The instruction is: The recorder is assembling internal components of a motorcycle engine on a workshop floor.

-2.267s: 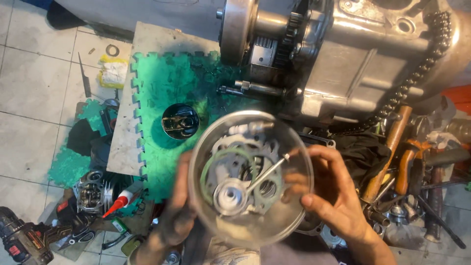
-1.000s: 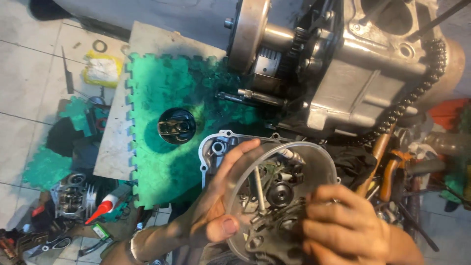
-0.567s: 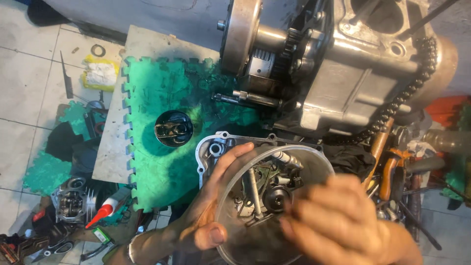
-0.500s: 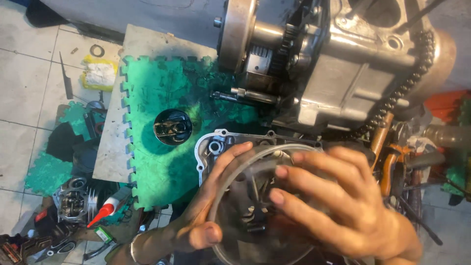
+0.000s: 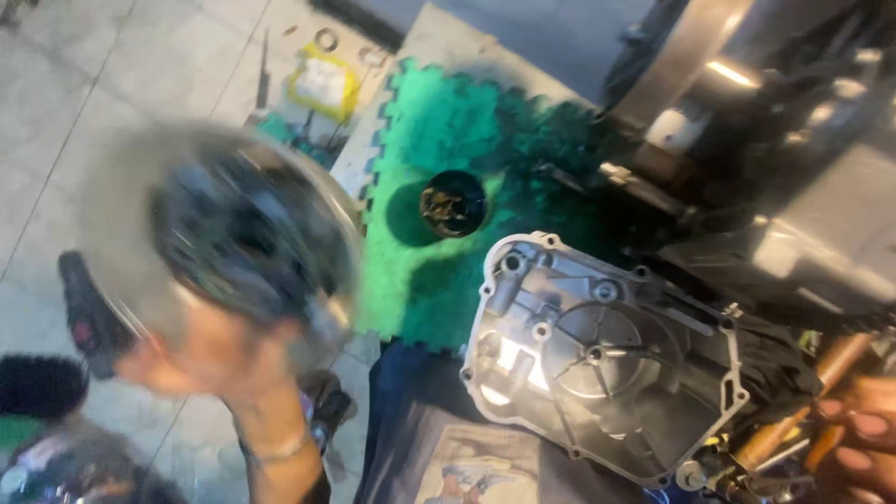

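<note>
A round bowl of small parts is held up at the left, over the tiled floor, by the left hand.

The bowl is badly blurred, so its contents cannot be made out, and it is gripped from below by the left hand, palm up under its lower edge. A metal engine cover is seen lying inner side up at the middle right, just beside the green foam mat, on which a small black round part rests. Only fingertips of the right hand are shown at the lower right corner, near orange-handled tools; whether they grip anything cannot be told.
</note>
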